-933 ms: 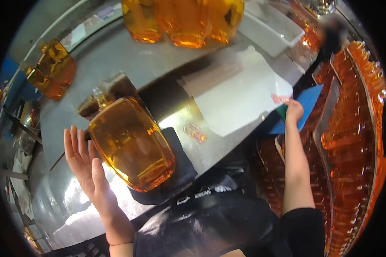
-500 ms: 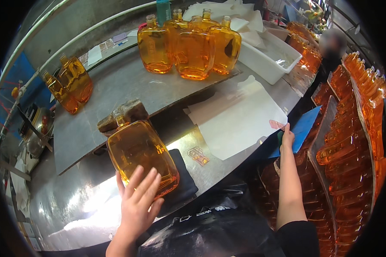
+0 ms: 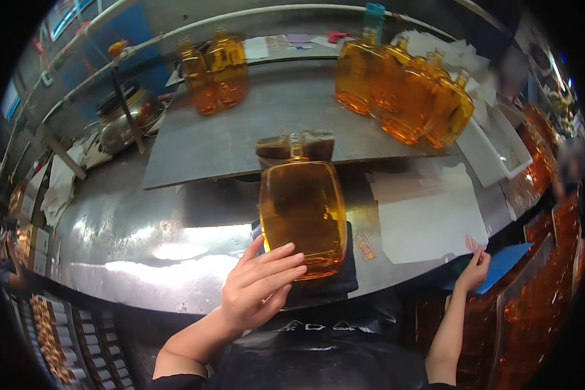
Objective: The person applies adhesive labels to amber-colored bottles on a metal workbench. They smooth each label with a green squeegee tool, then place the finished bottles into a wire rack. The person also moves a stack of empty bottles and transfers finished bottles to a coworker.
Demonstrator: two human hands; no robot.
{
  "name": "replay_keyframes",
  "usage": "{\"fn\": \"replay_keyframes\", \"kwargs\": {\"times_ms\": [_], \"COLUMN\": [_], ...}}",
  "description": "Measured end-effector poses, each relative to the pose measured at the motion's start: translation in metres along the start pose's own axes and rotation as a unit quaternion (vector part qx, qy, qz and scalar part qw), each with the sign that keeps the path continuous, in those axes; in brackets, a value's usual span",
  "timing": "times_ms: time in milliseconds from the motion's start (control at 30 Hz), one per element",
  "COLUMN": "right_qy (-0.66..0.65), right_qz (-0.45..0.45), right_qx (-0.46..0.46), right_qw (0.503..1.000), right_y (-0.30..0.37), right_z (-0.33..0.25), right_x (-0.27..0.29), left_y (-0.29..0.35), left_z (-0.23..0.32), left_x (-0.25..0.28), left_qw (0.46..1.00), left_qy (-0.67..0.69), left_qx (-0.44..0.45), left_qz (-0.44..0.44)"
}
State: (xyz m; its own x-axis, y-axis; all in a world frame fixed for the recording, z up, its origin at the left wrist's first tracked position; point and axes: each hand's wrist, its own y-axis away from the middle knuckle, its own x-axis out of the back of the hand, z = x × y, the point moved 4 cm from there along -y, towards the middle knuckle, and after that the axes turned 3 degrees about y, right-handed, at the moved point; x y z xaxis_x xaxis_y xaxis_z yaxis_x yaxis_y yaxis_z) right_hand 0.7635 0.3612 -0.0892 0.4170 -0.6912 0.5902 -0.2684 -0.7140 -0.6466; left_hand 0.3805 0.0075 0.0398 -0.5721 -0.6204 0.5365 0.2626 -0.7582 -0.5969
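A flat amber glass bottle (image 3: pixel 302 218) lies on its back before me, its neck resting in a notched brownish block (image 3: pixel 317 147) and its base over a dark cloth (image 3: pixel 352 276). My left hand (image 3: pixel 257 283) is stretched out flat with its fingertips against the bottle's lower left corner, not wrapped around it. At the right, my right hand (image 3: pixel 476 270) pinches a small pinkish clear decal (image 3: pixel 470 242) at the near corner of a white paper sheet (image 3: pixel 422 218). Another small printed decal (image 3: pixel 365 246) lies on the metal table beside the bottle.
Several upright amber bottles (image 3: pixel 406 97) stand on a raised grey board (image 3: pixel 286 97) at the far right; two more bottles (image 3: pixel 227 71) are at its far left. A white plastic tub (image 3: pixel 494 146) and a blue panel (image 3: pixel 506 263) are on the right. Stacked amber bottles (image 3: pixel 533 312) fill the right side.
My view has swung left, so the scene sits further right. My left hand now touches the bottle nearer its lower left corner. My right hand keeps its pinch on the pinkish decal.
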Motion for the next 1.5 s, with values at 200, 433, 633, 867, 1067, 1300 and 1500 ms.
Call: {"fn": "replay_keyframes", "kwargs": {"times_ms": [200,433,633,867,1067,1300,1500], "right_qy": [-0.122,-0.339,-0.439,-0.317,-0.271,-0.200,-0.171], "right_qz": [0.000,-0.273,-0.578,-0.665,-0.539,-0.244,-0.241], "right_qx": [0.243,0.302,0.273,0.368,0.506,0.585,0.634], "right_qw": [0.962,0.848,0.631,0.568,0.617,0.747,0.715], "right_y": [0.002,0.002,0.032,0.075,0.080,0.075,0.092], "right_z": [-0.093,-0.255,-0.368,-0.423,-0.439,-0.433,-0.401], "right_x": [0.051,0.116,0.122,0.070,0.076,0.082,0.105], "left_y": [-0.046,-0.007,-0.008,-0.006,-0.001,-0.005,-0.011], "left_z": [-0.009,-0.011,-0.035,-0.034,-0.034,-0.038,-0.043], "left_x": [0.008,-0.027,-0.024,-0.027,-0.017,-0.006,0.015], "left_qw": [0.997,0.986,0.985,0.988,0.988,0.986,0.985], "left_qy": [-0.075,-0.073,-0.019,0.056,0.089,0.080,0.044], "left_qx": [-0.011,-0.034,0.170,0.139,0.127,0.147,0.149], "left_qz": [-0.006,-0.148,0.037,0.048,0.012,0.019,0.070]}}
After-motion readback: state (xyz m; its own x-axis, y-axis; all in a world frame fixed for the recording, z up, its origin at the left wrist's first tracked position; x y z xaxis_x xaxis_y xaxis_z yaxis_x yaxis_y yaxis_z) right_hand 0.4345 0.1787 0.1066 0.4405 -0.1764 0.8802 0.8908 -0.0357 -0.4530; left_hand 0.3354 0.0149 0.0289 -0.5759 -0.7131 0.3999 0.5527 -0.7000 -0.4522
